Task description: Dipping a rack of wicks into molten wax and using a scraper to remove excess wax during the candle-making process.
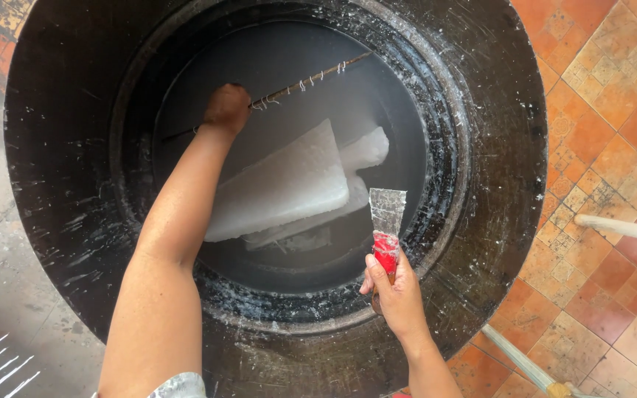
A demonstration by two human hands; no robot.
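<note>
- Your left hand (226, 108) is closed around a thin rod (296, 85) strung with white wicks, held over the cloudy liquid in the big black vat (60, 147).
- Your right hand (396, 295) pinches the red handle of a scraper (387, 228) above the near rim.
- The pale slabs (282, 184) could slip and splash if nudged.
- The vat's depth and the slabs' undersides are hidden.

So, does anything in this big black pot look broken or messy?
Yes. The white slabs lie tilted and overlapping in the cloudy liquid, one with a broken-looking end. White splashes cover the pot's rim and the scraper.
</note>
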